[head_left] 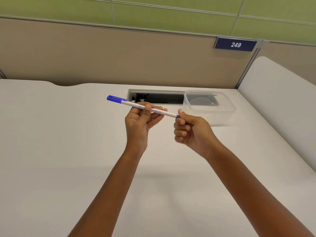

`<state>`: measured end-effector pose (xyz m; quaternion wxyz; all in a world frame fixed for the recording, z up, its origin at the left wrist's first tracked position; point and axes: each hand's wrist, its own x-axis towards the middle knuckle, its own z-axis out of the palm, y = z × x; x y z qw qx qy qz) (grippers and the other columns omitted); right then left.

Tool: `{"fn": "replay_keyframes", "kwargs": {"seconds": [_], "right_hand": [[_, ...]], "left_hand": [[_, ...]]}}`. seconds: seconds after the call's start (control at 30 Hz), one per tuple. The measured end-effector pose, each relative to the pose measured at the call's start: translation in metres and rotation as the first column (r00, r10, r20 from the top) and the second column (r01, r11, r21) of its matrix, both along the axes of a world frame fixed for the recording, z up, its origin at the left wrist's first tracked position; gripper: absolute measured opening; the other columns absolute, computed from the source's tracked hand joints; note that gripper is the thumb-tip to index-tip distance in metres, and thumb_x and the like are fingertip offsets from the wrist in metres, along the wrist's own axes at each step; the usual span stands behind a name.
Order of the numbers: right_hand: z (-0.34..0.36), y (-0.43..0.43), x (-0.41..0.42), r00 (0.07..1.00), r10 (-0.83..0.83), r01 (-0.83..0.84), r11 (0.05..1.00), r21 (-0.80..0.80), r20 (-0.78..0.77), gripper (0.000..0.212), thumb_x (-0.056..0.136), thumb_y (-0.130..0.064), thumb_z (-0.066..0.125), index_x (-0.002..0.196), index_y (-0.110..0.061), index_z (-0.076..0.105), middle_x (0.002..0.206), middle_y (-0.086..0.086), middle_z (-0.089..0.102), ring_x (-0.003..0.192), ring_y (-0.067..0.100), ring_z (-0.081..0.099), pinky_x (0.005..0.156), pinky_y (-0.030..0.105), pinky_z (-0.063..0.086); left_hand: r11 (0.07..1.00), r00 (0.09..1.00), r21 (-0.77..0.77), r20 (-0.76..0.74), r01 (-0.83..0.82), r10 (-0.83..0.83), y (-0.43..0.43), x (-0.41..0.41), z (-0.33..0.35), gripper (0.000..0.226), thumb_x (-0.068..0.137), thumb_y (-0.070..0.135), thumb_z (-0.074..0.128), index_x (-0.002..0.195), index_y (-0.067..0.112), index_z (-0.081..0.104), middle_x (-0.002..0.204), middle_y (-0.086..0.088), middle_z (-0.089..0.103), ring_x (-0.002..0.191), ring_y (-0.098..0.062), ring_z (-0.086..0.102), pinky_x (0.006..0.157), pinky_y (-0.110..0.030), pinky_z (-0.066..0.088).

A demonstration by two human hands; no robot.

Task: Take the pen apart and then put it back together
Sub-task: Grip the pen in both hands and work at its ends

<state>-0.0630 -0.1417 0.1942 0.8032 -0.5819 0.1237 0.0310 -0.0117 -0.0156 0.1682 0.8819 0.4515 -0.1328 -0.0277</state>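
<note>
A white pen (pixel 168 113) with blue printed lettering is held in the air above the white desk (pixel 85 151). Its blue cap (pixel 116 98) with a clip sits on the far left end. My left hand (pixel 139 124) pinches the barrel around its middle with thumb and fingers. My right hand (pixel 189 130) is curled at the pen's right end, thumb and forefinger closed on the small blue end piece (pixel 178 116). The pen tilts down from upper left to lower right.
A clear plastic container (pixel 209 106) stands on the desk just behind my right hand. A dark open cable slot (pixel 157 97) is set into the desk beyond the pen. A beige partition with a "249" sign (pixel 235 45) rises behind.
</note>
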Motion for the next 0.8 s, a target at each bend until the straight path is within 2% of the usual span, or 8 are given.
{"fn": "replay_keyframes", "kwargs": {"seconds": [0.03,0.1,0.17,0.27,0.37,0.47,0.57,0.8], "right_hand": [[0.001,-0.001,-0.001,0.997,0.062,-0.055,0.989,0.14,-0.045,0.044,0.094,-0.029,0.04,0.052,-0.016,0.041,0.037,-0.009,0.03,0.034,0.006,0.03,0.039,0.017,0.029],[0.0,-0.001,-0.002,0.995,0.08,-0.072,0.988,0.136,-0.056,0.044,0.094,-0.031,0.039,0.053,-0.015,0.045,0.038,-0.008,0.032,0.034,0.006,0.032,0.039,0.016,0.031],[-0.002,0.002,-0.004,0.998,-0.017,0.03,0.971,-0.238,0.057,0.043,0.096,-0.03,0.038,0.059,-0.014,0.054,0.04,-0.008,0.04,0.037,0.008,0.04,0.044,0.017,0.037],[-0.012,0.004,-0.007,0.933,0.011,0.299,0.534,-0.791,0.36,0.022,0.094,-0.026,0.045,0.08,-0.014,0.057,0.058,-0.001,0.054,0.054,0.012,0.05,0.052,0.017,0.036],[-0.018,0.002,-0.008,0.85,0.159,0.48,0.162,-0.862,0.503,0.015,0.089,-0.021,0.053,0.087,-0.006,0.057,0.071,0.005,0.055,0.06,0.018,0.044,0.053,0.021,0.034],[-0.021,-0.005,-0.005,0.783,0.28,0.582,-0.012,-0.813,0.556,0.026,0.086,-0.023,0.046,0.079,-0.002,0.06,0.067,0.012,0.059,0.054,0.021,0.045,0.05,0.024,0.033],[-0.017,-0.004,-0.006,0.775,0.27,0.578,0.065,-0.814,0.571,0.029,0.085,-0.023,0.045,0.076,-0.001,0.061,0.064,0.012,0.056,0.055,0.021,0.043,0.055,0.028,0.03],[-0.008,0.004,-0.008,0.945,0.009,0.239,0.662,-0.71,0.326,0.042,0.095,-0.021,0.043,0.053,-0.016,0.047,0.037,-0.012,0.036,0.039,0.009,0.034,0.044,0.022,0.03]], "left_hand": [[1.0,1.0,0.008,0.0,-0.008,0.008,0.0,0.0,0.0,0.018,0.092,0.005,0.041,0.082,0.012,0.055,0.065,0.006,0.073,0.07,-0.015,0.072,0.062,-0.021,0.057],[1.0,1.0,0.017,-0.002,-0.014,0.014,0.0,0.001,-0.001,0.018,0.091,0.005,0.041,0.082,0.012,0.055,0.066,0.006,0.073,0.07,-0.015,0.072,0.063,-0.021,0.057],[1.0,1.0,0.012,-0.006,-0.011,0.011,0.0,0.0,-0.002,0.019,0.091,0.005,0.042,0.081,0.012,0.056,0.065,0.006,0.073,0.07,-0.016,0.072,0.063,-0.022,0.058],[1.0,0.999,-0.015,-0.033,-0.016,0.016,-0.001,0.0,-0.002,0.019,0.091,0.005,0.042,0.081,0.012,0.056,0.066,0.006,0.073,0.07,-0.016,0.072,0.063,-0.022,0.058],[1.0,0.999,-0.017,-0.045,-0.026,0.025,0.0,-0.001,-0.003,0.019,0.091,0.005,0.042,0.082,0.012,0.056,0.066,0.007,0.073,0.069,-0.016,0.072,0.063,-0.022,0.058],[1.0,0.999,-0.02,-0.045,-0.01,0.009,0.001,-0.003,-0.003,0.019,0.091,0.004,0.041,0.082,0.012,0.056,0.065,0.006,0.073,0.069,-0.016,0.072,0.061,-0.021,0.057],[1.0,0.999,-0.023,-0.042,0.002,-0.003,0.001,-0.004,-0.003,0.019,0.092,0.004,0.04,0.082,0.011,0.055,0.065,0.005,0.073,0.068,-0.016,0.072,0.061,-0.021,0.057],[1.0,0.999,-0.021,-0.032,0.018,-0.019,0.002,-0.004,-0.005,0.021,0.092,0.005,0.039,0.081,0.012,0.056,0.066,0.005,0.074,0.069,-0.016,0.072,0.062,-0.022,0.058]]}}
